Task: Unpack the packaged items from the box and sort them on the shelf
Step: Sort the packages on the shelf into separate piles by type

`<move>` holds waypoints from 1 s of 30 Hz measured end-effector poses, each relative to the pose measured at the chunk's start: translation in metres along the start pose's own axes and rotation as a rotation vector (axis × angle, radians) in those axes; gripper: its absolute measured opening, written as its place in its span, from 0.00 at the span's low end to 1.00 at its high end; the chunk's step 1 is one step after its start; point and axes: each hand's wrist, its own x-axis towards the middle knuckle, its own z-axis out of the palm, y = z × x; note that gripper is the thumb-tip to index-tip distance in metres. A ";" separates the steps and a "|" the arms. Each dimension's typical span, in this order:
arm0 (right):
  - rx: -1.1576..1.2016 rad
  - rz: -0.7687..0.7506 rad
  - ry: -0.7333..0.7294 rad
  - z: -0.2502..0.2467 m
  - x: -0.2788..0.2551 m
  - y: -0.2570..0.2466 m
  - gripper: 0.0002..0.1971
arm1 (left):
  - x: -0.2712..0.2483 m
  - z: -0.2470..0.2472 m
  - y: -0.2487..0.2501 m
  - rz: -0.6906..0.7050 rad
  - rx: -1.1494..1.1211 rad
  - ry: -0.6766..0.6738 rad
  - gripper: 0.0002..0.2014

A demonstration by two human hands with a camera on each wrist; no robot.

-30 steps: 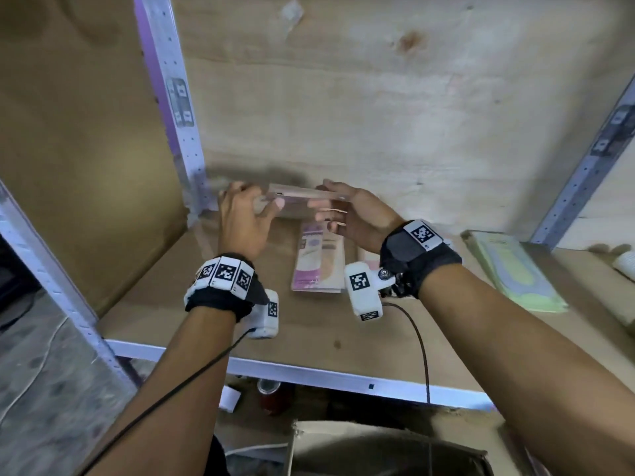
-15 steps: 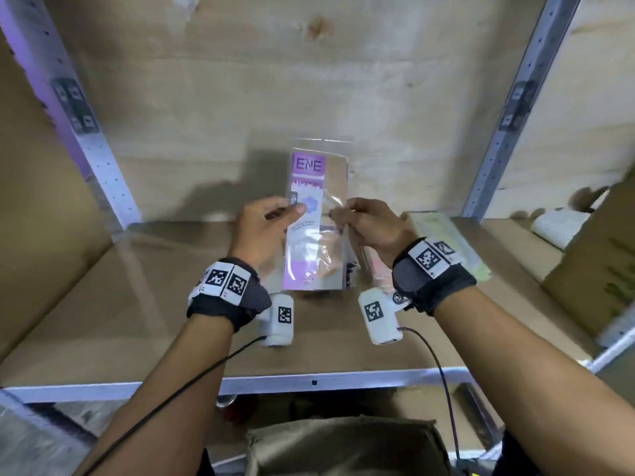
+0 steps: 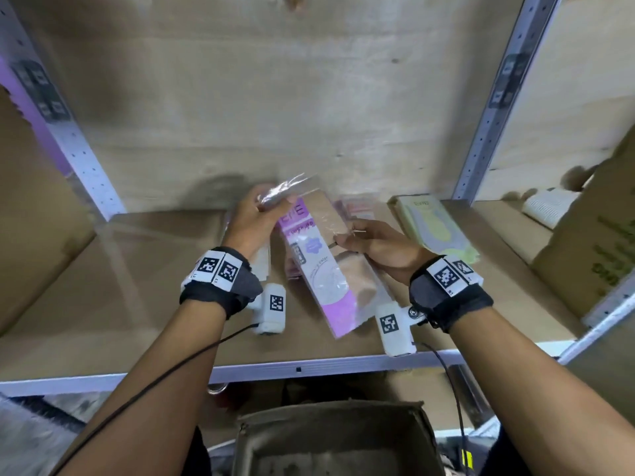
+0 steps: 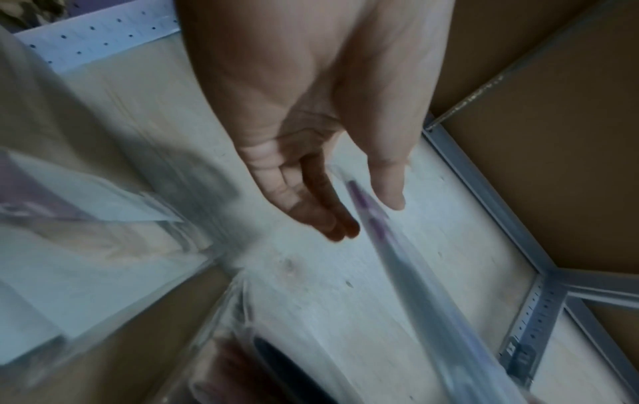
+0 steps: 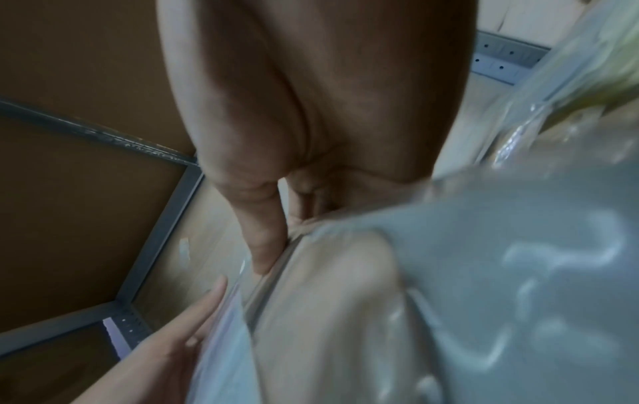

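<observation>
A clear-plastic packet with a purple card (image 3: 319, 273) hangs slanted just above the shelf board (image 3: 120, 297), top end toward the back. My left hand (image 3: 275, 204) pinches its clear top flap; in the left wrist view the packet's edge (image 4: 390, 262) runs between thumb and fingers of that hand (image 4: 366, 216). My right hand (image 3: 340, 238) pinches the packet's right edge, shown close up in the right wrist view (image 5: 276, 257). More pink and purple packets (image 3: 357, 209) lie flat underneath, partly hidden. The open brown box (image 3: 336, 438) sits below the shelf, between my forearms.
A green-yellow packet (image 3: 436, 225) lies flat right of my right hand. A cardboard carton (image 3: 601, 242) and a white ribbed item (image 3: 549, 207) fill the far right. Grey metal uprights (image 3: 488, 125) stand at both sides, a plywood wall behind.
The packet has gone from upright, facing me, to slanted low over the shelf. My left hand slid up to its top flap; the right hand stays on its right edge.
</observation>
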 end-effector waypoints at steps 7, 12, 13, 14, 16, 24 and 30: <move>-0.033 0.021 -0.128 -0.002 -0.007 0.008 0.09 | -0.007 -0.011 -0.013 -0.025 -0.043 -0.094 0.10; -0.100 0.008 -0.150 0.000 -0.009 0.010 0.13 | -0.005 -0.017 -0.023 0.030 0.247 -0.065 0.23; -0.107 0.007 -0.153 0.001 -0.010 0.010 0.12 | -0.005 -0.019 -0.025 0.047 0.273 -0.049 0.25; -0.114 0.006 -0.154 0.003 -0.010 0.009 0.10 | -0.005 -0.020 -0.026 0.060 0.291 -0.034 0.27; -0.126 0.000 -0.160 0.005 -0.010 0.008 0.08 | -0.007 -0.025 -0.026 0.072 0.308 -0.022 0.28; -0.169 -0.024 -0.176 0.006 -0.010 0.005 0.12 | -0.011 -0.041 -0.021 -0.122 0.147 -0.166 0.29; -0.208 -0.040 -0.164 0.008 -0.010 0.002 0.12 | -0.017 -0.041 -0.017 -0.255 -0.096 -0.221 0.37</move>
